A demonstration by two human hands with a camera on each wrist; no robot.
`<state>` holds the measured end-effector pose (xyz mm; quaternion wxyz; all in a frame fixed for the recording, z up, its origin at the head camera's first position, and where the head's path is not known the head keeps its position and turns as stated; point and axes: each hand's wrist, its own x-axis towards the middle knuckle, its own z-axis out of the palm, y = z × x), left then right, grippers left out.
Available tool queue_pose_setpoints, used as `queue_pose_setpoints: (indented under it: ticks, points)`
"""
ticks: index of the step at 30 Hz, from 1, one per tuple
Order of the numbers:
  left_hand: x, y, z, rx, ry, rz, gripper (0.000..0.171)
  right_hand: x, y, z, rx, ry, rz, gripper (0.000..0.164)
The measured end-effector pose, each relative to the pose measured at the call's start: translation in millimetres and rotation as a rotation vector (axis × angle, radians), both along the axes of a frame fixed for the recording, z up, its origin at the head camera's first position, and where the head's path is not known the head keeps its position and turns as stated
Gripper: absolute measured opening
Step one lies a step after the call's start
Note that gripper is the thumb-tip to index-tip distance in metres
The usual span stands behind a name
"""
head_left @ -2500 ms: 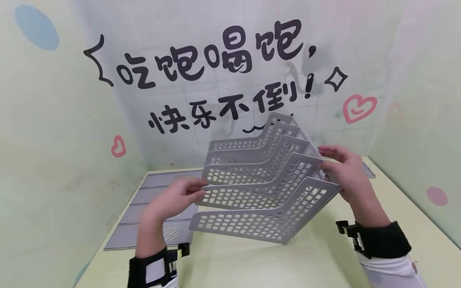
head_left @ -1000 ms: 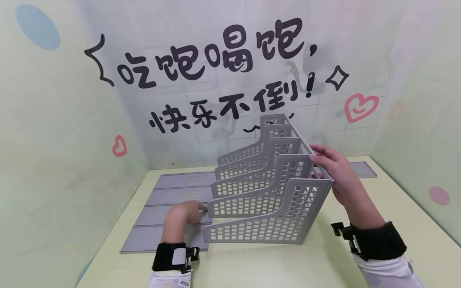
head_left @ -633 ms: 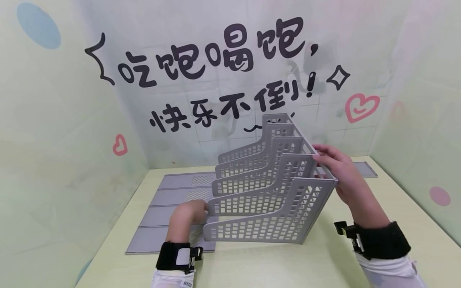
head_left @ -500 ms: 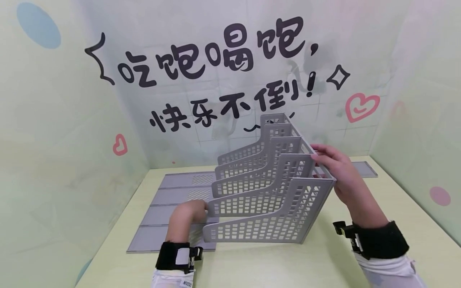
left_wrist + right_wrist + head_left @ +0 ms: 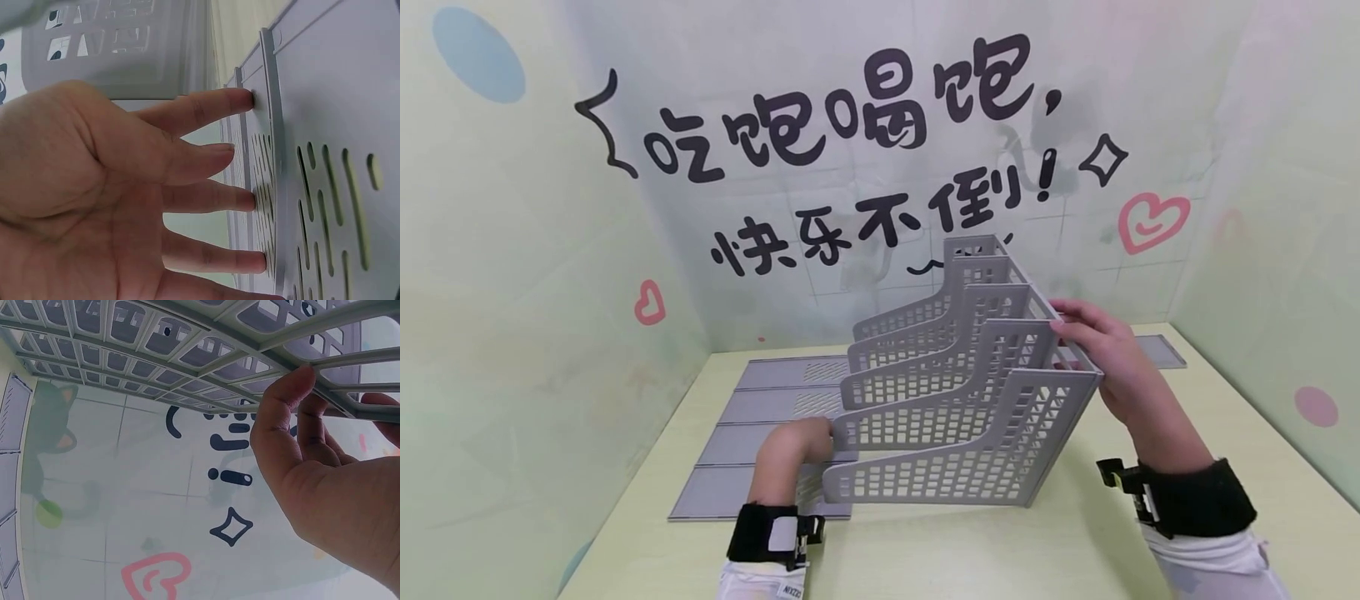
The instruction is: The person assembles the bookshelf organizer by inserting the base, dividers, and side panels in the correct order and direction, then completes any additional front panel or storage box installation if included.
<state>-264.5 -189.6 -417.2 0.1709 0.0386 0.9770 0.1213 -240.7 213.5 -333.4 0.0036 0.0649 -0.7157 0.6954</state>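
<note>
A grey desktop file rack (image 5: 1009,408) with several perforated dividers stands upright at the centre, its low open ends facing left. My right hand (image 5: 1112,358) grips its tall back edge, with the thumb and fingers bent round the lattice bars in the right wrist view. Beside the low ends, my left hand (image 5: 793,450) reaches down onto a flat grey ridged panel (image 5: 722,490) with slotted patches. In the left wrist view, straight, spread fingers touch that panel with their tips. Part of the panel's right side is hidden by the dividers and my left hand.
Another flat grey piece (image 5: 1161,352) lies on the pale table (image 5: 955,554) behind my right hand. Printed cloth walls (image 5: 527,350) with lettering and hearts enclose the table at the back and both sides.
The rack was tilted between both hands and is now lowered upright. My left hand left its front edge for the panel, which slid right toward the rack. My right hand kept its grip.
</note>
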Motion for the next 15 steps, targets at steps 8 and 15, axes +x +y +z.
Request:
queue_pose_setpoints:
  ticks: [8, 15]
  points:
    - [1.1, 2.8, -2.4, 0.008, 0.008, 0.031, 0.027, 1.7, 5.9, -1.2, -0.001, -0.005, 0.016, 0.027]
    - [1.4, 3.8, -3.2, 0.011, 0.002, 0.052, 0.033, 2.3, 3.3, -2.2, -0.007, 0.006, 0.018, 0.025]
